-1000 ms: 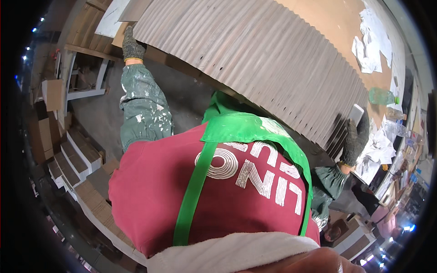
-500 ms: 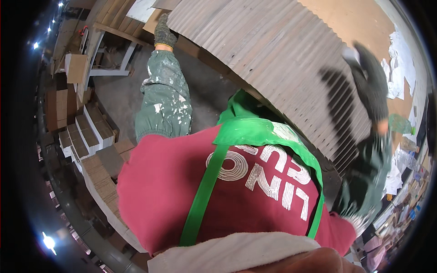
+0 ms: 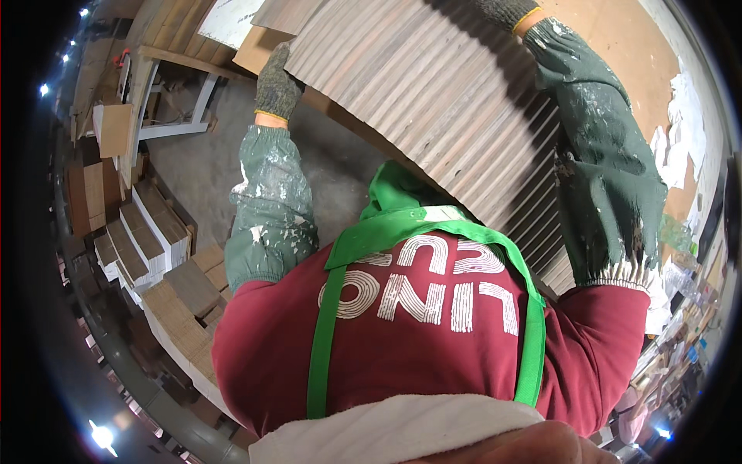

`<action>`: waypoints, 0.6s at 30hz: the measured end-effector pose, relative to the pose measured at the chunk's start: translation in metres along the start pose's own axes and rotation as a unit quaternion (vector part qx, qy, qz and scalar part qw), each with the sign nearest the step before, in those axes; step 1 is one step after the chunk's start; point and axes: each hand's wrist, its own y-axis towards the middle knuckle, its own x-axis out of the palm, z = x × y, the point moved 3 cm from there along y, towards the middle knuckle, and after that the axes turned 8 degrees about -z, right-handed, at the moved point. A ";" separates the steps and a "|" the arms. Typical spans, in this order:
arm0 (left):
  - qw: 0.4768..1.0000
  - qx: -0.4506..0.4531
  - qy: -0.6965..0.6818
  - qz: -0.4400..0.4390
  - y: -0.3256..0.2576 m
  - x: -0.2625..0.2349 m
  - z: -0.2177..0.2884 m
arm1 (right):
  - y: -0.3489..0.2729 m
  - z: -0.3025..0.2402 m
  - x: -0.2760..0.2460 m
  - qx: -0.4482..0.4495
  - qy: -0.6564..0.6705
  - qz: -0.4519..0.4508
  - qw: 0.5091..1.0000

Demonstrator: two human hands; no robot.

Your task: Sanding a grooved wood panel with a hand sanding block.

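A large ribbed panel [image 3: 417, 100] of grey-brown strips lying side by side slants across the bench in front of me. In a dark knitted glove with a yellow cuff, my left hand [image 3: 280, 85] grips the panel's near left corner, fingers closed at its edge. My right hand [image 3: 506, 11], gloved the same way, is over the far part of the panel at the top of the view. Its fingertips are cut off by the frame, so what it may hold cannot be seen. Paint-spotted green sleeves cover both forearms.
Brown board [image 3: 618, 46] lies beyond the panel, with torn white sheets [image 3: 684, 116] at the right. A clear green plastic bottle [image 3: 675, 234] stands by my right sleeve. At the left are a wooden table [image 3: 182, 58] and stacked cardboard pieces [image 3: 174, 309].
My right hand has swept from the panel's right end to its far side, up and leftward. My left hand stays at the corner. My body has turned slightly.
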 end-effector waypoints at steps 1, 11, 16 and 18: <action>0.995 -0.019 -0.098 -0.005 0.001 0.002 -0.003 | -0.003 0.005 -0.001 0.002 -0.013 0.021 1.000; 0.991 0.029 -0.115 -0.059 0.003 0.007 0.040 | -0.068 0.069 -0.061 0.189 -0.065 0.087 0.976; 0.987 0.089 0.121 -0.059 -0.006 0.005 0.063 | -0.059 0.029 -0.046 0.084 -0.079 0.026 0.993; 0.976 0.100 0.181 -0.072 -0.005 0.008 0.055 | -0.081 0.059 -0.040 0.206 -0.058 0.043 0.976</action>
